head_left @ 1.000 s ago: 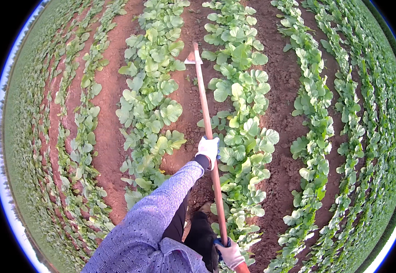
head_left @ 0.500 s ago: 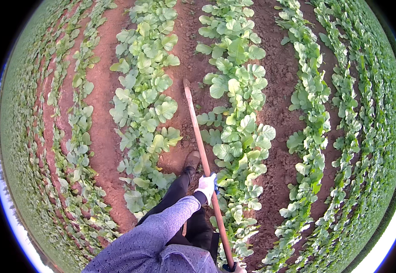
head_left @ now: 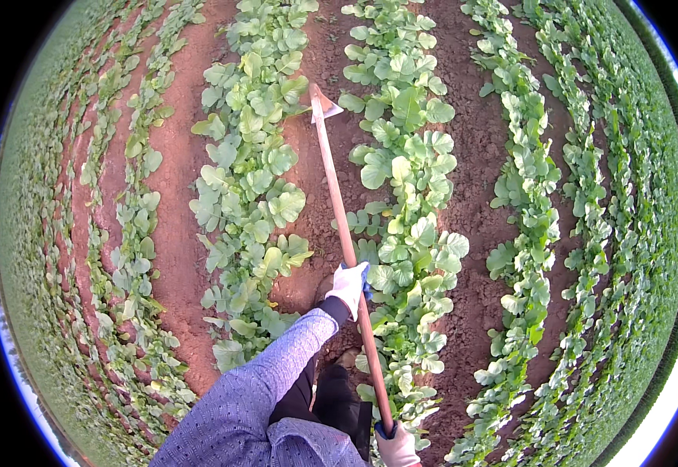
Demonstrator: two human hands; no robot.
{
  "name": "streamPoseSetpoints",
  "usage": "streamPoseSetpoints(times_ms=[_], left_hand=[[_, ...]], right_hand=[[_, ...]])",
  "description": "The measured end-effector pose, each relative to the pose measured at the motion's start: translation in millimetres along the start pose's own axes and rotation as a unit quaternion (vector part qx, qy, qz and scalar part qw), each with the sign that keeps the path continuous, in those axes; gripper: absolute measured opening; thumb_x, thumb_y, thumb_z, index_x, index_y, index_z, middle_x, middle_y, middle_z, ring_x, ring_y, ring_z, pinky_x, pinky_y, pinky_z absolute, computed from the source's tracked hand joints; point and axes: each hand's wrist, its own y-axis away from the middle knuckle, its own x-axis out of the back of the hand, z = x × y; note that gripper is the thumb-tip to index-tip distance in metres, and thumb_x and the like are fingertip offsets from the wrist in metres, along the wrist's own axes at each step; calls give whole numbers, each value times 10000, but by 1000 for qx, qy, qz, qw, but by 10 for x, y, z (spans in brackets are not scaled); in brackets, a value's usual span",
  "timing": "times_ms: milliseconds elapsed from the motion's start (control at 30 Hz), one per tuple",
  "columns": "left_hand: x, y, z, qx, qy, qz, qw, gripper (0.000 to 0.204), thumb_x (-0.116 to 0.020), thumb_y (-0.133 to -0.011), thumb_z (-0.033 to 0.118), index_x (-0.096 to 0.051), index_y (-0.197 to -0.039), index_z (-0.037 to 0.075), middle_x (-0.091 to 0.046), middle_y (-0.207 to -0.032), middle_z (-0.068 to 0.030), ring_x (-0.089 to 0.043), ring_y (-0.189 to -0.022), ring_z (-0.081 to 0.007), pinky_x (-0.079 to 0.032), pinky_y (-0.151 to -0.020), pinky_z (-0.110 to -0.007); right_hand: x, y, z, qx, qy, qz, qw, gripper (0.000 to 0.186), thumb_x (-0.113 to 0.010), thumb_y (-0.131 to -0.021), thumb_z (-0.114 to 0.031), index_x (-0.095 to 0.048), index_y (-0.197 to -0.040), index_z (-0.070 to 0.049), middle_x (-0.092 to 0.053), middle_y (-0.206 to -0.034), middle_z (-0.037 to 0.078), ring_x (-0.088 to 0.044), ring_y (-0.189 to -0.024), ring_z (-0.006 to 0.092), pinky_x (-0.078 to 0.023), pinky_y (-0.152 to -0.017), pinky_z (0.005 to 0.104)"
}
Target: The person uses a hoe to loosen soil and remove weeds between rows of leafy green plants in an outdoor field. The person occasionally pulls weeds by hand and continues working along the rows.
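A long-handled hoe (head_left: pixel 333 198) slants up the soil strip between two leafy crop rows, its flat metal blade (head_left: pixel 328 106) at the far end beside the left row's leaves. My left hand (head_left: pixel 349 288), in a white and blue glove, is closed round the middle of the wooden handle. Lower down, near the bottom edge, my right hand (head_left: pixel 396 442), also gloved, is closed round the handle. My grey sleeve and dark-trousered legs are below, with my shoes partly hidden by the left arm and handle.
Leafy rows (head_left: pixel 245 117) run lengthwise on both sides, the nearest right row (head_left: pixel 405 171) close along the handle. Strips of reddish soil (head_left: pixel 172 272) separate further rows curving toward the rim.
The hoe head dropped back toward me half a second ago and is now farther forward again, blade visible. My left hand has risen with it. The foot seen forward then is now largely covered.
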Motion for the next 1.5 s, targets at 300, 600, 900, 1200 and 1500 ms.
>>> streamPoseSetpoints(times_ms=[300, 600, 900, 1200, 1500], left_hand=[[-264, -1342, 1401, -108, -177, 16, 978, 219, -628, -871, 268, -530, -785, 92, -500, -566, -20, -499, -452, -174, -419, -398, -368], [-216, 448, 61, 74, -36, -12, 997, 213, -637, -880, 249, -489, -827, 105, -467, -569, 4, -470, -413, -154, -398, -357, -347], [-387, 201, 591, 123, 69, -46, 989, 223, -668, -875, 223, -508, -779, 101, -493, -588, -5, -486, -443, -163, -426, -410, -333], [-630, -530, 1460, 124, 27, -81, 989, 234, -662, -889, 261, -561, -755, 98, -447, -552, 7, -446, -432, -156, -434, -419, -329], [-963, -1062, 1214, 109, -83, 44, 990, 230, -716, -831, 209, -513, -810, 103, -468, -592, 13, -434, -423, -133, -381, -372, -323]], right_hand=[[355, -1523, -2276, 160, -173, -9, 972, 384, -661, -861, -320, -536, -1024, 5, -655, -839, 230, -647, -810, 402, -512, -716, 440], [1274, 525, -1489, -5, -69, -24, 997, 474, -747, -765, -381, -594, -1024, -15, -674, -827, 214, -675, -823, 372, -521, -713, 435], [1609, 313, -1244, 78, -62, -44, 994, 557, -739, -759, -441, -583, -1091, -22, -673, -853, 241, -661, -862, 397, -522, -693, 440], [1538, -248, -1473, -29, 25, -111, 993, 540, -728, -771, -401, -552, -1122, -30, -678, -876, 181, -669, -850, 330, -522, -760, 406], [1758, -48, -1315, -107, -70, -174, 976, 553, -721, -792, -374, -545, -1194, -37, -684, -912, 140, -671, -860, 273, -531, -775, 366]])
